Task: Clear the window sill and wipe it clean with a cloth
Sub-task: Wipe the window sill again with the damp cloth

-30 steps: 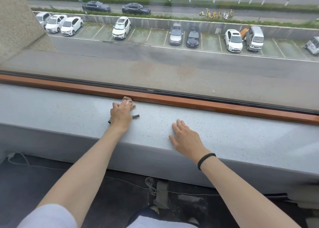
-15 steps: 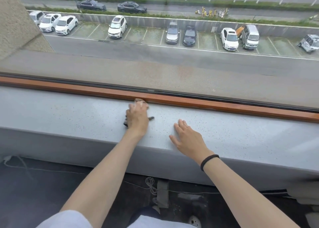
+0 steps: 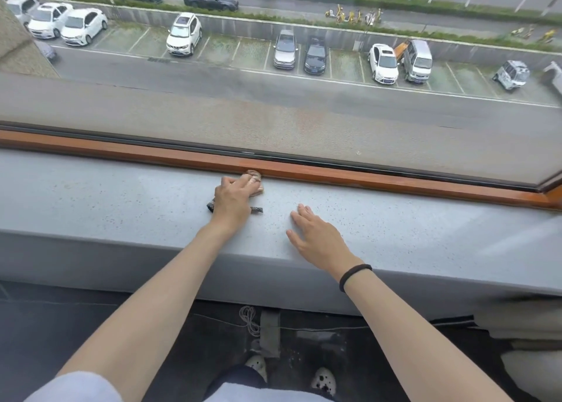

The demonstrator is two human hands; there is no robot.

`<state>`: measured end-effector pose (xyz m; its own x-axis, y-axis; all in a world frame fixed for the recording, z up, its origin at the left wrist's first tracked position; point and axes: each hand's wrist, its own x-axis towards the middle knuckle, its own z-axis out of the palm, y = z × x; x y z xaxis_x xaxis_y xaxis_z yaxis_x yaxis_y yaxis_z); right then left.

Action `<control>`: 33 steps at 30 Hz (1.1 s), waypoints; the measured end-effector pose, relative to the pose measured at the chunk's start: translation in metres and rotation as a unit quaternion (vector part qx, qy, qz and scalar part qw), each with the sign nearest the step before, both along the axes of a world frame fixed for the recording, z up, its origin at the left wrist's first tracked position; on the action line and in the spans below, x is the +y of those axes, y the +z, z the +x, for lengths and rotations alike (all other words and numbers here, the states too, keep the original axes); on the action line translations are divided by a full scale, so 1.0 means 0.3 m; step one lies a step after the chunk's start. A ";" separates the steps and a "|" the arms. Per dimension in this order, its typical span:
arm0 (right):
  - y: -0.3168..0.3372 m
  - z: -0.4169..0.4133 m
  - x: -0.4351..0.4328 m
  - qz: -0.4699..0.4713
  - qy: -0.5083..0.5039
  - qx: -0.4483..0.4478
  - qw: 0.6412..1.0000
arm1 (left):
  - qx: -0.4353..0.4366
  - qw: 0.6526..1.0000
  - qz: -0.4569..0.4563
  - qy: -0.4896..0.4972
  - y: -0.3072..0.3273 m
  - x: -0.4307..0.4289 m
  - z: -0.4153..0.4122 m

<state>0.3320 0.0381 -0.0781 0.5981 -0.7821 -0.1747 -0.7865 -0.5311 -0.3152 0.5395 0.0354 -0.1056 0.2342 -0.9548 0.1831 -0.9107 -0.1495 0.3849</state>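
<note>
The left hand (image 3: 232, 202) lies knuckles up on the grey window sill (image 3: 121, 201). Its grip is curled over a bunched cloth (image 3: 254, 179), which pokes out at 1 o'clock of the hand and touches the wooden window frame (image 3: 365, 180). The right hand (image 3: 316, 237) rests flat at 4 o'clock of the left, fingers straight, grip wide and holding nothing, with a black band (image 3: 354, 275) on its wrist. Number plates on the parked cars (image 3: 184, 33) are too small to read. Since a second ago the left hand and cloth have slid along the frame towards the right hand, which has stayed put.
</note>
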 end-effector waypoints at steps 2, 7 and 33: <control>0.006 -0.002 -0.003 0.001 -0.007 -0.020 1.000 | 0.027 0.995 -0.010 -0.100 0.000 -0.022 -0.124; 0.017 -0.005 0.002 0.008 -0.013 -0.053 0.998 | 0.090 0.975 0.059 -0.197 0.002 -0.060 -0.177; -0.022 -0.336 0.089 -0.081 -0.186 -0.126 0.971 | 0.217 0.964 0.092 -0.120 0.015 -0.097 -0.399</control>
